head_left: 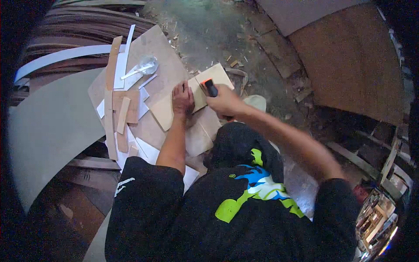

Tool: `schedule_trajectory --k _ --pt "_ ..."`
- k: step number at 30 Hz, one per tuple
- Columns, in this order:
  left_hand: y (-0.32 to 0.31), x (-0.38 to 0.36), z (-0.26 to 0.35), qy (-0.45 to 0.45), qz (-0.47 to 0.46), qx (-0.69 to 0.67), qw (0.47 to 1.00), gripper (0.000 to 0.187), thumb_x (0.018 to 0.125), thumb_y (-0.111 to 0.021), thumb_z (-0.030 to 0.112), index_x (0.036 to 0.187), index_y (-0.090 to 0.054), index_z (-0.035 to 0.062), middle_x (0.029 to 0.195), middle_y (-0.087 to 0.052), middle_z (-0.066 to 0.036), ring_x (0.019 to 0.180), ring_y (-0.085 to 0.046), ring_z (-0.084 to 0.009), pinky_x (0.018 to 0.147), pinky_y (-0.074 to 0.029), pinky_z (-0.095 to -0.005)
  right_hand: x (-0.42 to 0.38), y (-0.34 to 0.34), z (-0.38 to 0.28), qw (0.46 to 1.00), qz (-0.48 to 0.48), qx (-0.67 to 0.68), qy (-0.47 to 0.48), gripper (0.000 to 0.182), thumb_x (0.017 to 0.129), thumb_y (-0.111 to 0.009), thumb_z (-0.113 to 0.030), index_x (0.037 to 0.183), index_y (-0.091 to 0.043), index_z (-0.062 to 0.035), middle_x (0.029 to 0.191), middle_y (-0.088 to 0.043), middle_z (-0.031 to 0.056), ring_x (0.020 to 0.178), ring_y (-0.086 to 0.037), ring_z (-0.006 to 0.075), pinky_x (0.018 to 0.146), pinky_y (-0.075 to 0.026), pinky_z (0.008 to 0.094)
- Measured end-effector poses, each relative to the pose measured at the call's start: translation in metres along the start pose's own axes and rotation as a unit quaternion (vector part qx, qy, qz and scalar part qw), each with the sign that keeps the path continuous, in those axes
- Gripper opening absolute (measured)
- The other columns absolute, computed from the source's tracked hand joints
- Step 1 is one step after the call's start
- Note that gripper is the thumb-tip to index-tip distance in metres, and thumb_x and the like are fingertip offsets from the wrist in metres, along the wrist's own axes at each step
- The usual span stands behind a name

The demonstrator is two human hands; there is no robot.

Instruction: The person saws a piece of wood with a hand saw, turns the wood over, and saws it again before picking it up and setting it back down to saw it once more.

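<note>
A pale wooden board (163, 109) lies across a larger brown sheet (163, 52). My left hand (183, 99) presses down on the board with its fingers stretched out, gripping nothing. To its right, my right hand (224, 102) is wrapped round the black and orange handle of a handsaw (210, 87). The thin blade, seen almost edge-on, stands at a dark line crossing the board near its right end. Much of the saw is hidden by the hand and the viewing angle.
Wood strips (111, 124) and white offcuts (148, 150) lie at the left of the sheet, near a clear cup (149, 64) with a white stick across it. Stacked thin boards (78, 26) stand beyond. Scraps litter the floor (205, 35); a brown panel (349, 65) is at right.
</note>
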State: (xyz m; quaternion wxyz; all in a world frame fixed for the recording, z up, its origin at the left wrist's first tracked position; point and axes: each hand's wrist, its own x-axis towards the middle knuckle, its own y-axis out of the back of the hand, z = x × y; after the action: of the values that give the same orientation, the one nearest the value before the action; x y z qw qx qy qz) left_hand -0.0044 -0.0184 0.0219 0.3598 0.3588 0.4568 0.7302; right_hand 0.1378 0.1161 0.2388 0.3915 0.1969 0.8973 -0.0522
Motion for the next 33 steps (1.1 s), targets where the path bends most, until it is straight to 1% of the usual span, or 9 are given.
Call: schedule_trajectory --k 3,7,8,11,16,20,23,25,33 --pt "0.003 0.0 -0.007 -0.005 0.014 0.01 1.0 0.041 0.092 -0.048 0.017 0.127 -0.051 -0.003 0.12 -0.054 -0.018 0.114 -0.05 -0.0346 0.101 -0.04 -0.0435 0.03 -0.03 0.013 0.994 0.009 0.049 0.101 0.01 0.084 -0.054 -0.015 0.083 -0.051 -0.0057 0.054 -0.047 0.003 0.035 -0.045 0.0148 0.032 -0.033 0.0328" --pt "-0.006 -0.006 -0.002 0.015 0.01 0.012 1.0 0.041 0.091 -0.049 0.018 0.126 -0.053 -0.0021 0.121 -0.055 -0.018 0.113 -0.052 -0.034 0.1 -0.041 -0.0436 -0.021 -0.002 -0.032 0.997 0.01 0.029 0.073 0.01 0.084 -0.055 -0.016 0.083 -0.052 -0.0066 0.057 -0.049 0.0023 0.042 -0.049 0.0126 0.035 -0.036 0.0312" --pt "-0.007 -0.007 -0.004 0.02 0.003 0.013 1.0 0.041 0.091 -0.049 0.018 0.127 -0.053 -0.002 0.121 -0.055 -0.018 0.113 -0.052 -0.0338 0.1 -0.041 -0.0435 -0.026 0.005 -0.039 0.996 -0.048 0.068 0.039 0.012 0.084 -0.057 -0.017 0.085 -0.054 -0.0054 0.059 -0.051 0.0018 0.044 -0.05 0.012 0.036 -0.037 0.0313" --pt "-0.006 -0.002 -0.005 0.009 0.009 0.038 0.999 0.04 0.092 -0.048 0.02 0.126 -0.053 -0.0018 0.121 -0.056 -0.017 0.112 -0.054 -0.033 0.099 -0.042 -0.0427 0.003 0.0 -0.007 0.999 0.011 0.028 0.016 0.013 0.085 -0.056 -0.017 0.08 -0.051 -0.0053 0.054 -0.047 0.0018 0.038 -0.044 0.0123 0.035 -0.034 0.0319" --pt "-0.007 -0.004 -0.006 0.011 0.009 0.036 0.999 0.04 0.093 -0.048 0.019 0.127 -0.053 -0.0019 0.121 -0.056 -0.017 0.111 -0.053 -0.0326 0.099 -0.042 -0.0428 -0.041 0.009 -0.045 0.997 -0.046 0.054 0.043 0.012 0.082 -0.055 -0.013 0.09 -0.053 -0.0044 0.059 -0.051 0.0027 0.04 -0.047 0.013 0.035 -0.035 0.0307" --pt "-0.006 0.001 -0.003 0.01 0.01 0.034 0.999 0.041 0.093 -0.048 0.019 0.128 -0.052 -0.002 0.121 -0.056 -0.017 0.112 -0.053 -0.0323 0.098 -0.042 -0.0433 -0.062 0.033 -0.059 1.0 -0.015 -0.008 0.016 0.016 0.079 -0.056 -0.013 0.088 -0.054 0.0006 0.06 -0.055 0.0065 0.045 -0.055 0.0158 0.041 -0.044 0.0333" --pt "-0.003 -0.009 -0.005 0.0 0.006 0.047 0.999 0.041 0.093 -0.048 0.02 0.127 -0.052 -0.002 0.121 -0.056 -0.016 0.112 -0.053 -0.0321 0.098 -0.042 -0.0433 -0.011 0.005 -0.01 1.0 0.016 -0.004 0.015 0.018 0.078 -0.058 -0.014 0.088 -0.057 0.001 0.06 -0.055 0.0067 0.045 -0.055 0.0156 0.041 -0.044 0.0329" --pt "-0.013 -0.005 -0.01 -0.01 0.024 0.051 0.998 0.04 0.092 -0.048 0.02 0.126 -0.053 -0.0019 0.12 -0.056 -0.016 0.112 -0.053 -0.0321 0.097 -0.042 -0.0431 0.034 -0.023 0.025 0.992 0.026 -0.011 0.121 0.015 0.079 -0.058 -0.014 0.085 -0.057 -0.0001 0.059 -0.055 0.0067 0.044 -0.054 0.0155 0.041 -0.043 0.0332" --pt "-0.003 0.002 -0.002 0.019 0.0 0.016 1.0 0.041 0.093 -0.047 0.02 0.127 -0.052 -0.0025 0.122 -0.055 -0.017 0.112 -0.052 -0.0331 0.099 -0.041 -0.0438 -0.029 0.012 -0.028 0.998 -0.013 0.05 0.033 0.013 0.082 -0.058 -0.013 0.09 -0.053 -0.0036 0.059 -0.047 0.0008 0.042 -0.047 0.0111 0.037 -0.036 0.0293"
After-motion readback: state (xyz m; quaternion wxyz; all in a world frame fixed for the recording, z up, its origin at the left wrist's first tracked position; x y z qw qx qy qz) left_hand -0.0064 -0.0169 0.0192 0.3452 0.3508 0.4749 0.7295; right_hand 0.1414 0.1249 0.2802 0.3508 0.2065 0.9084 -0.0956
